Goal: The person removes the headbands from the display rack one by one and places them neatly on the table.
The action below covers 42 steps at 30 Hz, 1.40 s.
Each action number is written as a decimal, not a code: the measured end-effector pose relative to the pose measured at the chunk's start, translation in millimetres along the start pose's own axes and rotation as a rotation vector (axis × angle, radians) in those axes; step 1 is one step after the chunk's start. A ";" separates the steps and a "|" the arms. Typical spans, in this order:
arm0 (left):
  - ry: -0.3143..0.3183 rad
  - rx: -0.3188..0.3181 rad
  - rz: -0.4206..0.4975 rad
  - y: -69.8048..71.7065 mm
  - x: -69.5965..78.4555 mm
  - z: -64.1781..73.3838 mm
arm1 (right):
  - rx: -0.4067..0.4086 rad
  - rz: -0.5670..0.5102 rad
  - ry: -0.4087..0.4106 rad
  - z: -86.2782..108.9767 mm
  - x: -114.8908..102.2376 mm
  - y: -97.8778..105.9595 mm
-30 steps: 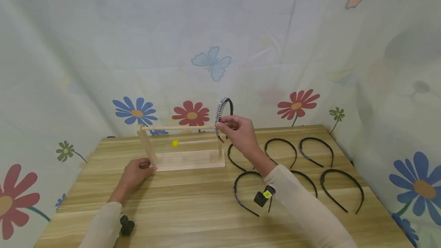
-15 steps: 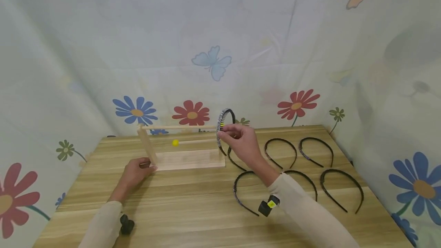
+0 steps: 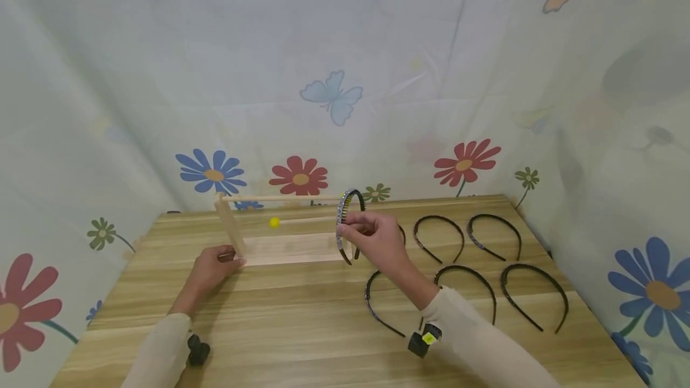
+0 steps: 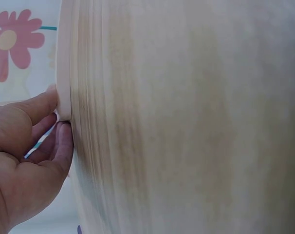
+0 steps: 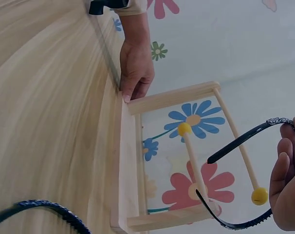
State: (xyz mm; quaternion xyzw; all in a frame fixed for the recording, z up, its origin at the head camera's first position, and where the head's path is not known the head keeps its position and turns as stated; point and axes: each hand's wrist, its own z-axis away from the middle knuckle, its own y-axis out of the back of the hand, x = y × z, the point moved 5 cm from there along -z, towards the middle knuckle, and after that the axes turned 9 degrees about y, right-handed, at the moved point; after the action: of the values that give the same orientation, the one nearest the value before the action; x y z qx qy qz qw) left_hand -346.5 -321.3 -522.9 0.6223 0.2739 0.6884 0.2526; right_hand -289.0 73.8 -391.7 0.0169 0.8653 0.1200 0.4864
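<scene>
My right hand (image 3: 377, 241) pinches a black toothed headband (image 3: 341, 220) with a glittery outer face, upright at the right end of a pale wooden rack (image 3: 293, 249). The rack has a flat base, two uprights and two rods tipped with yellow balls. In the right wrist view, the headband's free ends point towards the rack, and the upper rod's yellow ball (image 5: 259, 196) appears between its arms. My left hand (image 3: 212, 271) grips the left end of the rack's base, thumb and fingers at the corner (image 4: 64, 109). The right upright is mostly hidden behind the headband and hand.
Several more headbands lie on the right side of the wood-grain table (image 3: 302, 328), among them a back-row headband (image 3: 438, 217) and a front-right headband (image 3: 533, 266). One is partly covered by the right hand. A flower-printed curtain (image 3: 409, 47) stands behind the table.
My right hand has lowered the headband from above the upper rod to the level of the rod's end. The left hand and the rack have stayed put.
</scene>
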 end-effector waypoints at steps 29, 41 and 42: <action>0.019 0.005 -0.002 -0.5 -0.8 -0.2 | -0.109 -0.043 -0.115 47.8 32.1 -33.3; 0.022 0.000 -0.006 -0.6 0.1 1.1 | -0.123 -0.028 -0.152 59.0 38.1 -44.2; 0.024 -0.001 -0.008 -0.5 0.2 0.8 | -0.120 -0.023 -0.150 59.2 38.6 -44.9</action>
State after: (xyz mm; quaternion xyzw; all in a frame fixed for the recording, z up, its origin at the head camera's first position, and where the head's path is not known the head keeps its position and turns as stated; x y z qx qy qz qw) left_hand -345.7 -320.8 -523.1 0.6128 0.2792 0.6949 0.2525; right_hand -255.2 47.1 -463.6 -0.0132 0.8177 0.1646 0.5515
